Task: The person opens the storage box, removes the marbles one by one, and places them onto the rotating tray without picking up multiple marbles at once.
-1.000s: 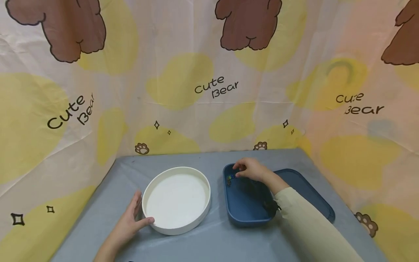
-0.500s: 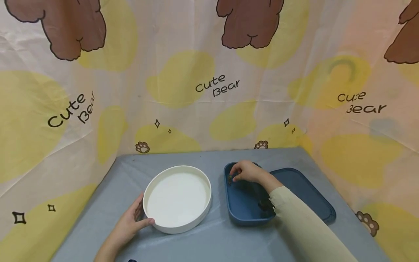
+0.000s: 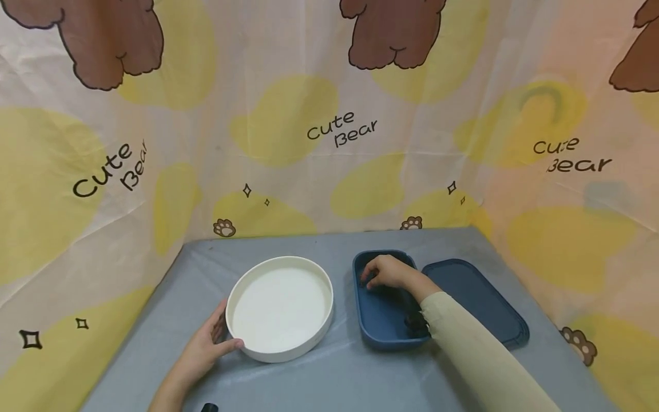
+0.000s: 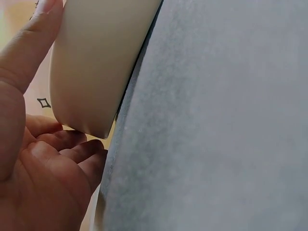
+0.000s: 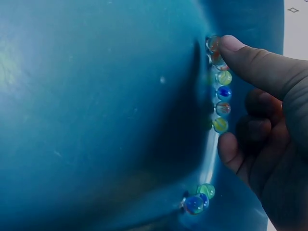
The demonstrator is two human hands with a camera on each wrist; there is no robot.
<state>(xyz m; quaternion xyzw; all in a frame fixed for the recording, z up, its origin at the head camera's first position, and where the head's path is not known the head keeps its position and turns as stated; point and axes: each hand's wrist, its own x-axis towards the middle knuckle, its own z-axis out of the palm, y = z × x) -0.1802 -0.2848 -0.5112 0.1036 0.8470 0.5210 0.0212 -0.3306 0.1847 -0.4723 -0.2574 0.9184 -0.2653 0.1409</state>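
Observation:
My left hand grips the outer wall of a white round tray, with the thumb at the near rim. The left wrist view shows the fingertips curled against the tray's lower edge. My right hand reaches into a blue rectangular box. In the right wrist view its thumb overlaps an orange-streaked glass marble at one end of a row of marbles along the box wall. Another fingertip is beside a yellow marble lower in the row, and the marbles lie between them.
More marbles cluster in the box's corner. A dark blue lid lies right of the box on the grey cloth-covered table. A small black object shows at the bottom edge. A printed curtain hangs behind.
My right hand has lowered into the box, over the marbles near its far left side. The left hand keeps its place on the tray. The head view has tilted slightly downward.

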